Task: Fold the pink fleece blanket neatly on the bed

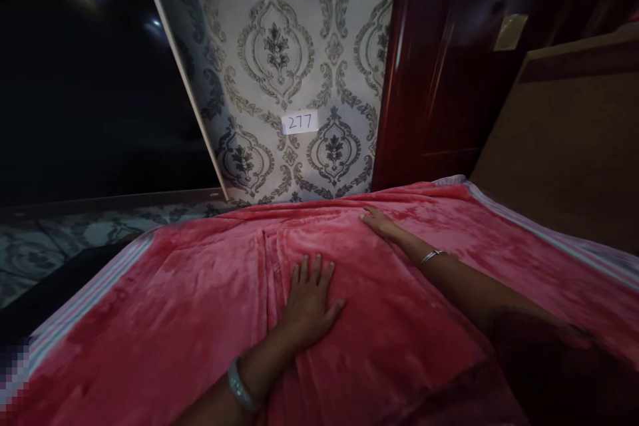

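A red plush blanket point(200, 299) with striped grey-white edging lies spread out in front of me, creased along its middle and folded over in part. My left hand point(309, 299) rests flat on it near the middle creases, its fingers spread and the palm down; a light bangle circles that wrist. Farther away, toward the blanket's far edge, my right hand point(380, 221) lies on the cloth with the fingers stretched out to the left. A thin silver bracelet is on the right wrist. Neither hand has anything gripped in it.
Behind the blanket rises a wall with patterned wallpaper point(279, 46), bearing a paper label point(300, 122) marked 277. A large dark screen point(100, 93) stands at the left. To the right are a dark red door point(429, 80) and a brown panel point(564, 140).
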Motion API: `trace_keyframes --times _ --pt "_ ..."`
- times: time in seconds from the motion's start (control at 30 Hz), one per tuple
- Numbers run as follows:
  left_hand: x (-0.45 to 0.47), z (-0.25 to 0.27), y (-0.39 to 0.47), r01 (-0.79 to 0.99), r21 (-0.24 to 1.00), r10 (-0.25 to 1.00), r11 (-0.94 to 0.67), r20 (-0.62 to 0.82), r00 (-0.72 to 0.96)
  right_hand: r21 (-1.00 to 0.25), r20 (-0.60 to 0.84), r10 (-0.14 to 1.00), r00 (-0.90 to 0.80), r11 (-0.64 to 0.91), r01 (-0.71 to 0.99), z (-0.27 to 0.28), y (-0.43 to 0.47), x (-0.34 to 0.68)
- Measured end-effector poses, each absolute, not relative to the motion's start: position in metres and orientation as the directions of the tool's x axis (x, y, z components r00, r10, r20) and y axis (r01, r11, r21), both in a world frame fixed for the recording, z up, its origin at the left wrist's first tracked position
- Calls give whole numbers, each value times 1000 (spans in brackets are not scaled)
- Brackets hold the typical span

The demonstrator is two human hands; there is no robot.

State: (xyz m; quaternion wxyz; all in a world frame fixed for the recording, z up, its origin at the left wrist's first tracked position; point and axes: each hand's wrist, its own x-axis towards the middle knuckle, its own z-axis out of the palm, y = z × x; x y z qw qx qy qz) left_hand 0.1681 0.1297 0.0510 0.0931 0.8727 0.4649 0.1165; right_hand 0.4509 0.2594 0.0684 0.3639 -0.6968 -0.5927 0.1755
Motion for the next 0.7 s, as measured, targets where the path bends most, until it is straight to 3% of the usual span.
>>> trace_keyframes --times 0.37,0.7 --pt "167 53 128 796 332 847 -507 16 532 -619 170 954 248 -92 780 33 324 454" --pt "165 52 130 784 344 842 -517 40 538 -676 100 978 183 -69 734 35 309 463"
